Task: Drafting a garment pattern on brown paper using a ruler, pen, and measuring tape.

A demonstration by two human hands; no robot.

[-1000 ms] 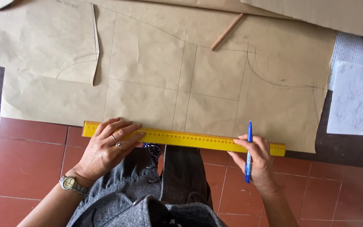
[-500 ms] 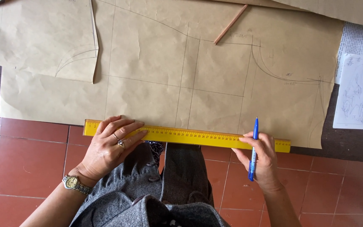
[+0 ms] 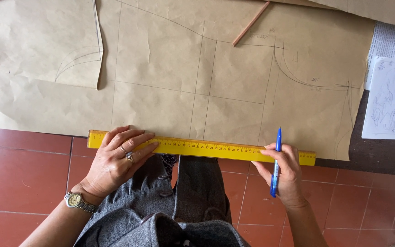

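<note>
A long yellow ruler (image 3: pixel 206 147) lies along the near edge of a large sheet of brown pattern paper (image 3: pixel 170 82) marked with pencil lines and curves. My left hand (image 3: pixel 117 158), with a ring and a wristwatch, presses flat on the ruler's left part. My right hand (image 3: pixel 284 171) rests on the ruler near its right end and holds a blue pen (image 3: pixel 276 162) upright, tip toward the paper.
A wooden pencil (image 3: pixel 251 24) lies at the paper's far edge. A second brown sheet (image 3: pixel 42 45) overlaps at the left. White printed papers (image 3: pixel 387 98) lie at the right. Red floor tiles (image 3: pixel 28 174) run below, and my grey-clad knees (image 3: pixel 179 201) are between my arms.
The view has shifted slightly; the ruler and both hands sit a little lower and further right in view. Both hands keep their hold on ruler and pen.
</note>
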